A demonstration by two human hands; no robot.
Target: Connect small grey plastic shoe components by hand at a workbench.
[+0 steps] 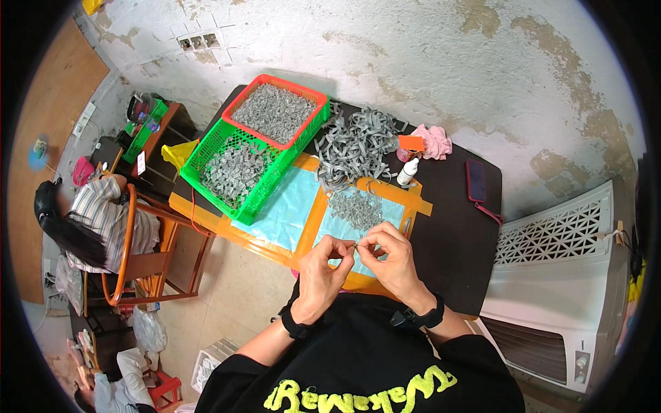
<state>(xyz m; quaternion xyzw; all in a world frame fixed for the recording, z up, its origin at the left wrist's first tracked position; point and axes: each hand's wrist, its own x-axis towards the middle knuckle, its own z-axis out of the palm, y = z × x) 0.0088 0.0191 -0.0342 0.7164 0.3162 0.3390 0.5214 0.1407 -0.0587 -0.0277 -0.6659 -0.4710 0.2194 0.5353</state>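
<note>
My left hand (326, 268) and my right hand (390, 259) meet over the near edge of the table, thumbs and forefingers pinched together. Between the fingertips is a tiny dark piece, too small to name. Just beyond the hands, a pile of small grey pieces (356, 209) lies on a light blue sheet (330, 230) edged with orange tape. A larger tangled heap of grey strips (354, 148) sits behind that pile. Both wrists wear black bands.
A green basket (256, 203) and a red basket (303, 136) hold grey pieces at left. Right of the strips stand a white bottle (407, 172), a pink cloth (435, 143) and a phone (476, 180). A white air cooler (551, 275) flanks the table; another person (117, 224) sits at far left.
</note>
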